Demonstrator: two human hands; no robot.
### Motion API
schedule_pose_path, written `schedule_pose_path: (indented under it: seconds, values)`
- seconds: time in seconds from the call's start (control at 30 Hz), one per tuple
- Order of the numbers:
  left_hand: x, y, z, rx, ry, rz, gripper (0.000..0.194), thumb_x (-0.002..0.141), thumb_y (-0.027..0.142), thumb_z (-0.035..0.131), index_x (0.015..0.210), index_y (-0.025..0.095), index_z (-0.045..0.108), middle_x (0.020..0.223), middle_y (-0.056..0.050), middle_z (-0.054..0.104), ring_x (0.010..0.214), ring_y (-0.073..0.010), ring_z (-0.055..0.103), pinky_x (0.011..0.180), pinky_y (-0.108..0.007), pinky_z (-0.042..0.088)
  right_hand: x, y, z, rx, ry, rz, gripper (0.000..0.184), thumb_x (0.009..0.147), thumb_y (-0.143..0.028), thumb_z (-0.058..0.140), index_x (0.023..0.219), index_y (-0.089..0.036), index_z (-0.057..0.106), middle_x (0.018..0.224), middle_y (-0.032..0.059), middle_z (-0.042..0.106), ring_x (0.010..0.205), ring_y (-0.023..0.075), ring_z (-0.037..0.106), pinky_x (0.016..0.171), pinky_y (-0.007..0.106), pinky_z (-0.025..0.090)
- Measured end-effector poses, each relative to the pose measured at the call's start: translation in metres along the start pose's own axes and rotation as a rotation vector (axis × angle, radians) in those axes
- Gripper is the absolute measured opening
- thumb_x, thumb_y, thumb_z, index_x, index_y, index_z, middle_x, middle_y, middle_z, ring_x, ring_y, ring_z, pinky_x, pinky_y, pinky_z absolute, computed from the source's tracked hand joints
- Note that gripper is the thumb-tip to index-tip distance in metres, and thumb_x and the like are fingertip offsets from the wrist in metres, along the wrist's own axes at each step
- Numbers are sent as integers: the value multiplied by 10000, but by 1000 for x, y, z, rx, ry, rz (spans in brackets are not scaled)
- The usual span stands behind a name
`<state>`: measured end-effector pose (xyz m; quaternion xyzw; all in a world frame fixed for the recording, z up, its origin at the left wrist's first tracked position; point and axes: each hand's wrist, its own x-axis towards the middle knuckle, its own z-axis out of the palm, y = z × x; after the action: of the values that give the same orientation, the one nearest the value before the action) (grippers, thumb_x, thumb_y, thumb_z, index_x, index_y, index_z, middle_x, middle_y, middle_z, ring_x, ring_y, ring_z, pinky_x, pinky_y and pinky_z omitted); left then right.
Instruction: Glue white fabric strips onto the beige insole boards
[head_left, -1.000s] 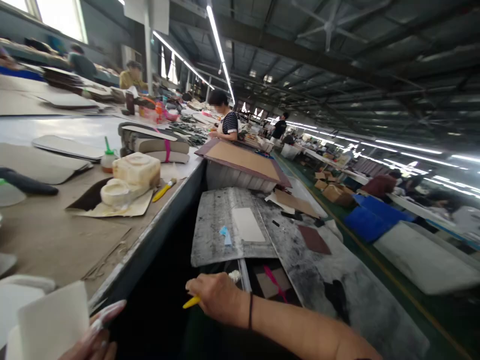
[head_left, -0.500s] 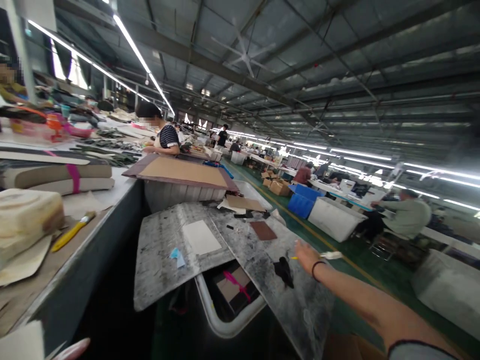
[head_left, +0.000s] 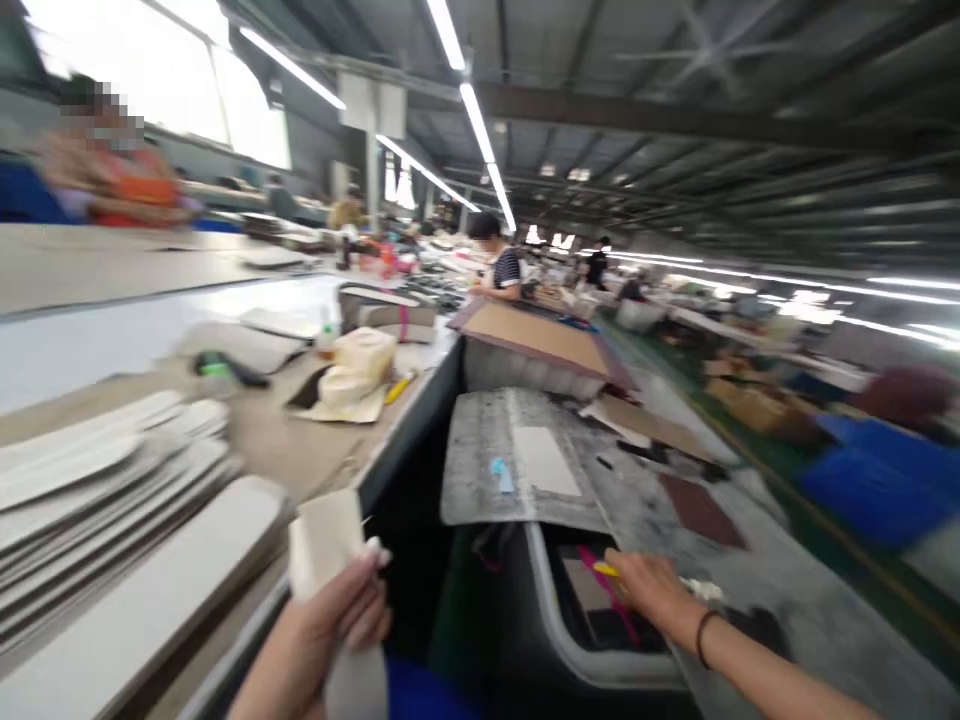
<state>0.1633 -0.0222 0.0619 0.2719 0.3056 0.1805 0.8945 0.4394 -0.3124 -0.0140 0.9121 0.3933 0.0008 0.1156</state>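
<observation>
My left hand (head_left: 349, 610) is closed round a flat off-white strip (head_left: 328, 535), gripping it between thumb and fingers. The strip stands up above the fist, and a paler length hangs below. My right hand (head_left: 654, 592) is closed on a yellow-handled brush (head_left: 606, 569); the yellow end pokes out at the fingertips and a whitish end shows behind the hand, blurred. Beneath the right hand are a stained grey board (head_left: 600, 500) and a grey bin (head_left: 551, 610) with a pink tie (head_left: 622, 605) inside.
On the left bench lie stacked white-edged strips (head_left: 150, 600), a cream block-like container (head_left: 360, 362) and another yellow brush (head_left: 399, 388). The grey board bears a white sheet (head_left: 547, 460), a blue scrap (head_left: 501, 474) and a brown piece (head_left: 701, 510). A co-worker (head_left: 504, 268) sits further along the bench.
The view has swung left, showing more of the bench. My left hand has risen into view with the strip. My right hand has moved nearer the bin, still holding the brush.
</observation>
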Motion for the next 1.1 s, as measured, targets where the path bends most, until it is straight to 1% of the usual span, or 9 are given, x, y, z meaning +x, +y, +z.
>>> schedule_pose_path:
  seconds: [0.17, 0.3, 0.43, 0.57, 0.67, 0.73, 0.87, 0.93, 1.1]
  values:
    - [-6, 13, -22, -162, 33, 197, 377, 653, 309, 771, 928, 92, 631, 392, 133, 292, 373, -21, 226, 418, -175, 205, 97, -142, -63, 204, 267, -561, 259, 929, -250, 395, 770, -203, 595, 651, 33, 675, 598, 177, 659, 538, 254, 439]
    - [-13, 19, -36, -211, 116, 291, 409, 671, 299, 746, 996, 88, 615, 393, 131, 300, 373, -27, 227, 420, -183, 202, 121, -238, -114, 475, 398, -929, 256, 923, -174, 369, 986, -179, 617, 891, 69, 720, 819, 168, 688, 710, 259, 522]
    - [-28, 25, -59, -138, 317, 392, 354, 662, 382, 728, 864, 108, 630, 388, 126, 280, 370, -32, 217, 417, -192, 218, 141, -297, -122, 535, 385, -1127, 295, 902, -129, 393, 1110, -138, 601, 1032, 111, 703, 942, 192, 670, 821, 292, 528]
    - [-49, 35, -85, 526, 836, 452, 393, 789, 497, 523, 846, 121, 621, 412, 63, 387, 402, -108, 398, 454, -240, 345, 154, -334, -118, 426, 322, -1185, 319, 900, -121, 424, 1176, -113, 584, 1011, 132, 696, 907, 208, 671, 814, 310, 534]
    - [-58, 48, -99, 1117, 1144, 301, 383, 843, 382, 438, 854, 68, 656, 640, -141, 636, 665, -280, 638, 631, -369, 464, 152, -355, -124, 226, 284, -1196, 411, 868, -49, 435, 1262, -112, 532, 983, 125, 684, 868, 209, 664, 753, 298, 546]
    - [-58, 57, -104, 1297, 1129, 246, 277, 794, 207, 476, 912, 56, 676, 782, -209, 685, 812, -351, 656, 746, -440, 455, 150, -366, -130, 88, 297, -1175, 482, 842, -7, 437, 1310, -112, 489, 1006, 132, 668, 875, 216, 654, 715, 290, 550]
    - [-52, 66, -114, 1824, 871, 41, 673, 689, -1, 433, 1355, 99, 427, 908, -156, 719, 858, -302, 667, 779, -419, 474, 147, -382, -132, -59, 326, -1142, 516, 819, 28, 441, 1313, -118, 482, 1023, 139, 657, 860, 208, 647, 642, 265, 554]
    - [-52, 66, -120, 2008, 783, -65, 707, 716, -26, 372, 1412, 77, 305, 881, -165, 715, 804, -304, 673, 727, -432, 492, 147, -385, -129, -103, 346, -1152, 507, 812, 43, 431, 1290, -109, 504, 1004, 139, 663, 842, 210, 649, 609, 266, 558]
    - [-59, 63, -131, 2249, 688, -107, 685, 747, -77, 310, 1411, 90, 298, 771, -157, 686, 687, -287, 664, 591, -388, 482, 147, -388, -119, -165, 430, -1201, 529, 773, 99, 370, 1261, -39, 522, 946, 152, 676, 802, 230, 651, 546, 294, 566]
